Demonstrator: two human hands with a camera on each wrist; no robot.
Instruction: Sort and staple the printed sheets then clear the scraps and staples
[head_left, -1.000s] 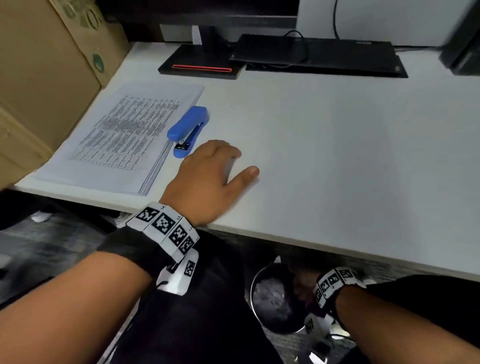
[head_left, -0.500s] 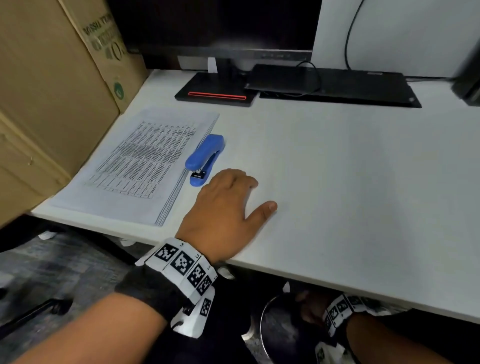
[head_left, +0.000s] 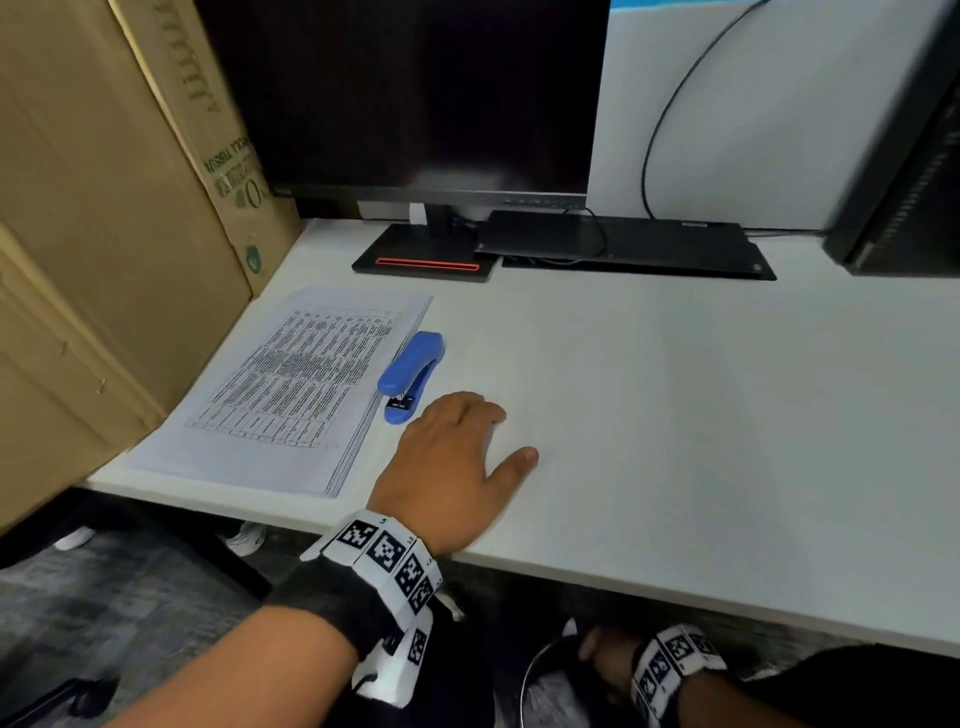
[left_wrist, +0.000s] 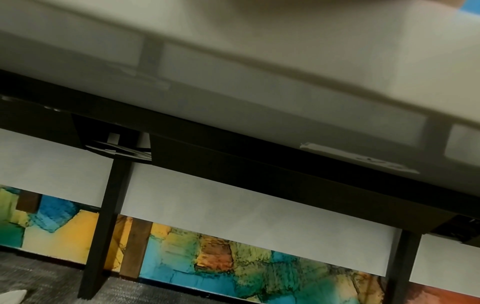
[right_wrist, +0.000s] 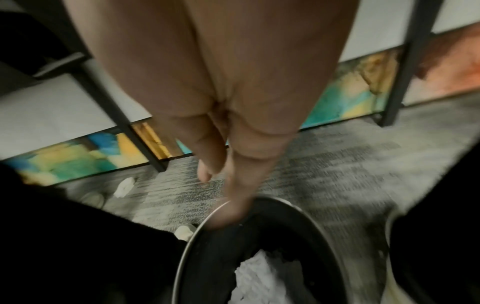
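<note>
A stack of printed sheets (head_left: 291, 384) lies at the desk's left front corner. A blue stapler (head_left: 410, 371) sits along its right edge. My left hand (head_left: 457, 457) rests palm down on the desk just right of the stapler, thumb spread, holding nothing. My right hand (head_left: 605, 660) is below the desk edge over a round dark waste bin (head_left: 524, 680). In the right wrist view its fingers (right_wrist: 233, 174) point straight down and one fingertip touches the bin's rim (right_wrist: 187, 246). Crumpled white paper (right_wrist: 259, 277) lies inside the bin.
The white desk (head_left: 675, 415) carries a dark monitor (head_left: 415, 93), its base (head_left: 426, 260) and a flat black device (head_left: 623, 244) at the back. Cardboard boxes (head_left: 104, 208) stand against the left edge. Small white scraps (right_wrist: 126, 187) lie on the grey carpet by black desk legs (left_wrist: 103, 226).
The head view has tilted up, showing more of the monitor. My left hand stays on the desk by the stapler. My right hand remains at the bin under the desk.
</note>
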